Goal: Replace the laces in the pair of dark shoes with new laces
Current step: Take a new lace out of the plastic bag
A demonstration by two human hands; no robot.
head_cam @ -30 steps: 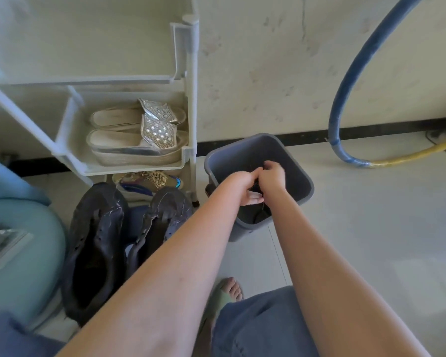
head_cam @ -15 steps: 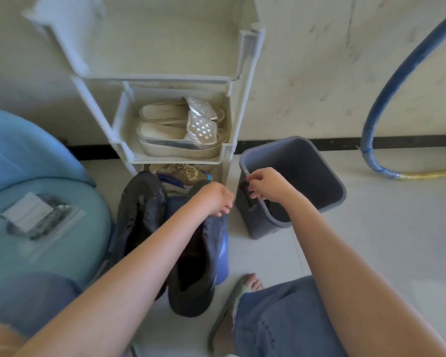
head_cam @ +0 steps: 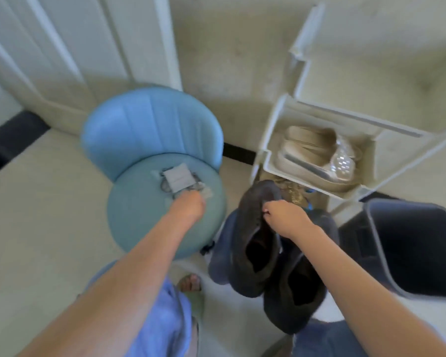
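head view: dark shoes lie side by side on the floor between blue chair and grey bin, long axes running away from the person, toes toward the white rack; right hand pinches the left-side shoe at its upper edge; left hand is at the lace packet on the chair seat, its grip blurred, cannot tell; the packet's white label is unreadable

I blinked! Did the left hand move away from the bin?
Yes. The left hand went left, away from the bin, past the shoes, to the packet on the chair.

bare forearms, blue trousers, seemingly a green sandal.
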